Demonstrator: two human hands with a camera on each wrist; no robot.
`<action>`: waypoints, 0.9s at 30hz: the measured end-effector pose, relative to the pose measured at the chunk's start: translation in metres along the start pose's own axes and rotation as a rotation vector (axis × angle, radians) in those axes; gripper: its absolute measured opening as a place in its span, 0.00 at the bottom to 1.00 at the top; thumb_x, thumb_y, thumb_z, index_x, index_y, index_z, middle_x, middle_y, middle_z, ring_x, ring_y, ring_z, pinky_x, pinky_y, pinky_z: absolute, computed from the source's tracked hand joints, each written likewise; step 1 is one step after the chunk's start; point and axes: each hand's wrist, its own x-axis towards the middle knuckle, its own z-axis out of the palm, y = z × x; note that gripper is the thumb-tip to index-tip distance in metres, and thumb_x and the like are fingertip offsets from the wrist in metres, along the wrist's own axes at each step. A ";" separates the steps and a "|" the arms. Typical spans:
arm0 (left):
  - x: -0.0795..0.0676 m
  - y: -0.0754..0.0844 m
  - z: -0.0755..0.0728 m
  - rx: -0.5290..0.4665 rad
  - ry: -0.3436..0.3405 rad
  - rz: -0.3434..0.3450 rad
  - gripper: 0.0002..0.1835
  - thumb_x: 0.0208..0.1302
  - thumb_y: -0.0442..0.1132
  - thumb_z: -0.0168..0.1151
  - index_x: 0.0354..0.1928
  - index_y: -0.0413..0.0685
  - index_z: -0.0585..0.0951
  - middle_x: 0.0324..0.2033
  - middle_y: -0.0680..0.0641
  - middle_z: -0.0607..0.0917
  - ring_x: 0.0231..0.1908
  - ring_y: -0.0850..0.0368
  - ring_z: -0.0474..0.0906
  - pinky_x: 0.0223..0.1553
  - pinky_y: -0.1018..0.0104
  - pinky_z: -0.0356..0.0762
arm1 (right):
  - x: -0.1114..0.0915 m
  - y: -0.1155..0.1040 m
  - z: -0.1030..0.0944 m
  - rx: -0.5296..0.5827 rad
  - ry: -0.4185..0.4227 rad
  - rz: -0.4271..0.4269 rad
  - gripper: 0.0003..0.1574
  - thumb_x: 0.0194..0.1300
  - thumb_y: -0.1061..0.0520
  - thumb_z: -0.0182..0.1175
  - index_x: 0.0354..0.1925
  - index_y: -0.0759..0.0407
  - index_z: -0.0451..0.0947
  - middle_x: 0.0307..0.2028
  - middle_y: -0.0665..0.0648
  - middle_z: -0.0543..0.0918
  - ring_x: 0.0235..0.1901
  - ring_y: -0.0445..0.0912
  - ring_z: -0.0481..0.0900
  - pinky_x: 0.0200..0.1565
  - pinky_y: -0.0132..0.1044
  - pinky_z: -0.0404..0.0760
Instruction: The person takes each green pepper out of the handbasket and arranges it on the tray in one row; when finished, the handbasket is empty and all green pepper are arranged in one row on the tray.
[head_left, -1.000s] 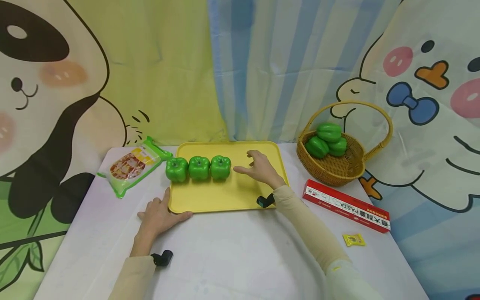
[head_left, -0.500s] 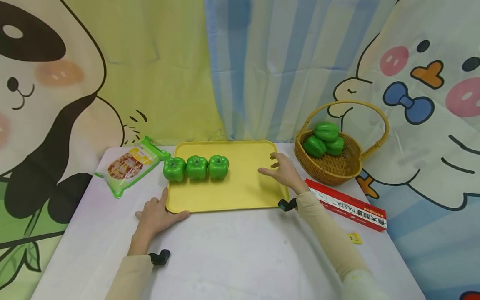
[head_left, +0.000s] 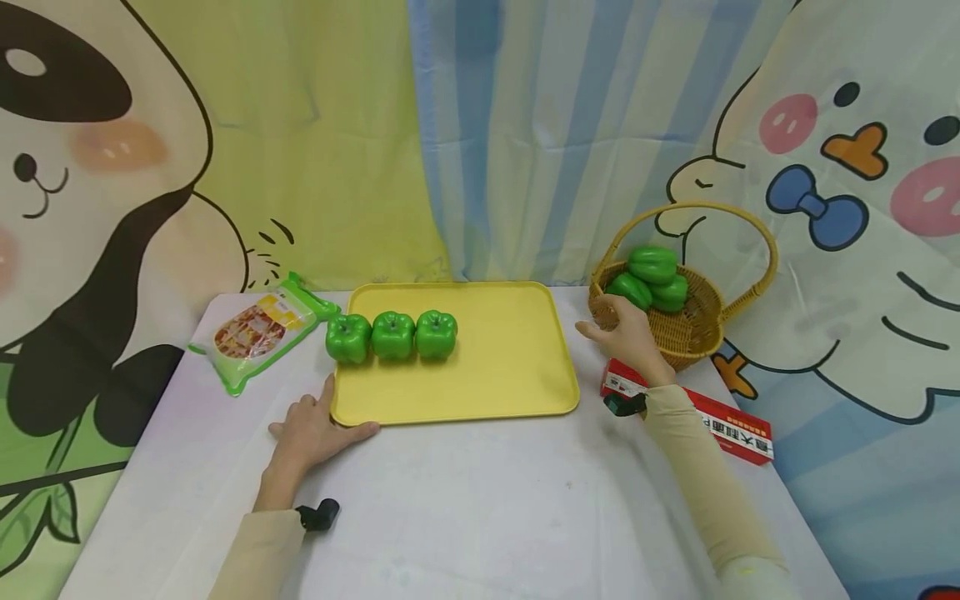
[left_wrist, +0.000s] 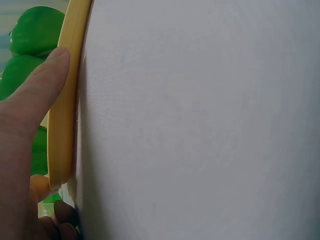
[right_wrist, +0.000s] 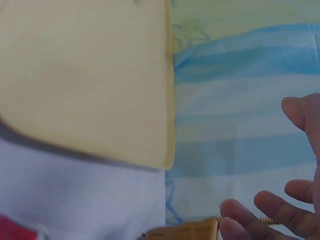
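Note:
My left hand (head_left: 309,432) rests at the near left corner of a yellow tray (head_left: 480,387). Its straight thumb (left_wrist: 47,77) lies against the tray's front edge in the left wrist view, the index finger along the left side. Three green bell peppers stand in a row on the tray: left (head_left: 348,338), middle (head_left: 393,336) and right (head_left: 437,336). At the near side of a wicker basket (head_left: 686,329), my right hand (head_left: 630,337) is held with fingers spread and nothing between them. Several green bell peppers (head_left: 652,265) lie in the basket, partly overlapped by the fingertips.
A red and white pasta box (head_left: 738,433) lies before the basket, partly hidden by my right wrist. To the tray's left is a green-edged food packet (head_left: 258,333). Printed curtains (head_left: 510,142) hang behind the white table (head_left: 465,508). The basket's tall handle (head_left: 765,250) arches over it.
My right hand has moved right from above the tray to the basket's near side. The forearm now covers the small yellow packet. My left hand and the peppers have kept their places.

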 end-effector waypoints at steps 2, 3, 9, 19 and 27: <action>0.000 -0.001 0.001 0.002 -0.001 -0.002 0.76 0.41 0.87 0.59 0.80 0.43 0.43 0.54 0.25 0.72 0.56 0.27 0.68 0.49 0.17 0.56 | 0.001 0.006 -0.008 -0.008 0.015 -0.002 0.39 0.63 0.42 0.69 0.63 0.63 0.72 0.57 0.67 0.79 0.49 0.61 0.84 0.48 0.56 0.83; 0.001 -0.002 0.001 0.000 0.000 -0.003 0.76 0.41 0.87 0.58 0.80 0.43 0.43 0.54 0.25 0.72 0.56 0.27 0.68 0.49 0.17 0.55 | 0.001 0.009 -0.012 -0.014 0.021 -0.003 0.40 0.63 0.43 0.69 0.64 0.63 0.71 0.58 0.68 0.79 0.50 0.62 0.84 0.48 0.57 0.83; 0.000 -0.003 0.004 0.003 -0.001 -0.014 0.76 0.41 0.87 0.58 0.81 0.45 0.42 0.56 0.25 0.71 0.57 0.26 0.67 0.50 0.16 0.55 | 0.011 0.031 -0.032 -0.082 0.048 0.018 0.41 0.65 0.43 0.68 0.65 0.66 0.69 0.62 0.69 0.75 0.53 0.65 0.82 0.52 0.60 0.81; -0.001 -0.006 0.007 0.012 0.008 -0.017 0.76 0.40 0.88 0.57 0.81 0.45 0.42 0.55 0.26 0.72 0.55 0.29 0.69 0.49 0.17 0.57 | 0.033 0.054 -0.058 -0.142 0.041 0.082 0.49 0.64 0.35 0.65 0.67 0.68 0.67 0.64 0.71 0.73 0.63 0.67 0.70 0.62 0.65 0.69; 0.001 -0.002 0.004 0.024 0.013 -0.011 0.75 0.40 0.87 0.58 0.81 0.45 0.44 0.52 0.29 0.73 0.52 0.32 0.70 0.48 0.21 0.59 | 0.045 0.074 -0.072 -0.180 0.048 0.124 0.52 0.66 0.34 0.63 0.69 0.72 0.64 0.67 0.76 0.68 0.69 0.71 0.59 0.69 0.68 0.56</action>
